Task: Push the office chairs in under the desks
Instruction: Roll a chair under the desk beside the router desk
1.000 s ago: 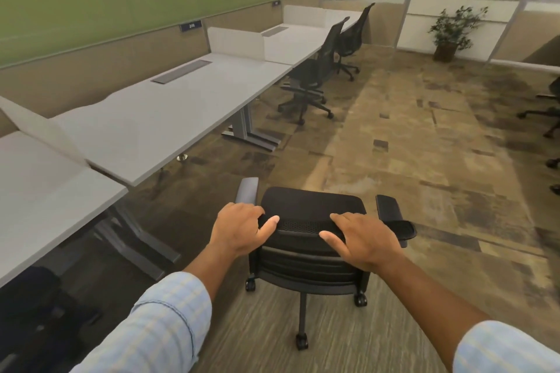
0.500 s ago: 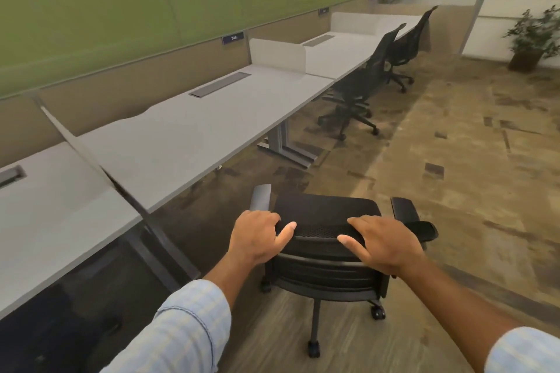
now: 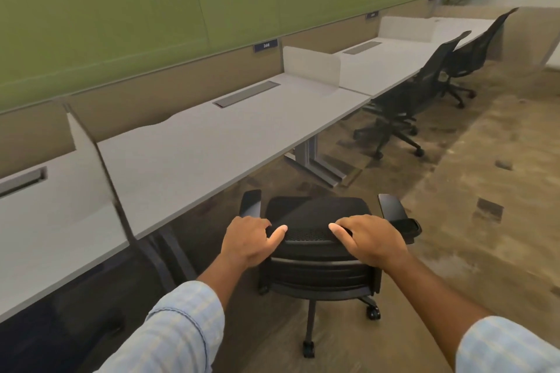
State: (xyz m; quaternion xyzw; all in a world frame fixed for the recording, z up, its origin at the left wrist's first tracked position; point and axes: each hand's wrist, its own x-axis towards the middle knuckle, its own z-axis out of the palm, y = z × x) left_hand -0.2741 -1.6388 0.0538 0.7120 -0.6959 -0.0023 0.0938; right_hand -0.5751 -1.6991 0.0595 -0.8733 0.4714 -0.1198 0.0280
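Both hands grip the top edge of a black office chair's backrest (image 3: 315,235), seen from behind and above. The left hand (image 3: 247,241) curls over the left end of that edge, fingers wrapped down the front side and out of sight, thumb stretched along the top toward the middle. The right hand (image 3: 371,239) mirrors it on the right end, thumb pointing inward along the rim, knuckles raised; both hands are closed on the backrest rather than resting flat. Light blue checked sleeves (image 3: 178,327) cover the forearms up to above the wrists.

The chair (image 3: 318,275) stands on the carpeted floor (image 3: 472,251) just outside the front edge of the long pale counter (image 3: 212,142), its seat not yet under the top. Its left armrest (image 3: 251,203) sits close to the counter edge, possibly just beneath it, though the angle makes that hard to judge; the right armrest (image 3: 394,209) points out over open floor. Two castors (image 3: 374,312) show below the seat.

Farther along the same run of counter, two more black mesh chairs stand: the nearer one (image 3: 406,100) tucked close to the edge, the farther one (image 3: 472,54) beyond it. Low white dividers (image 3: 312,65) split the counter into stations, with a green panel wall (image 3: 151,3) behind
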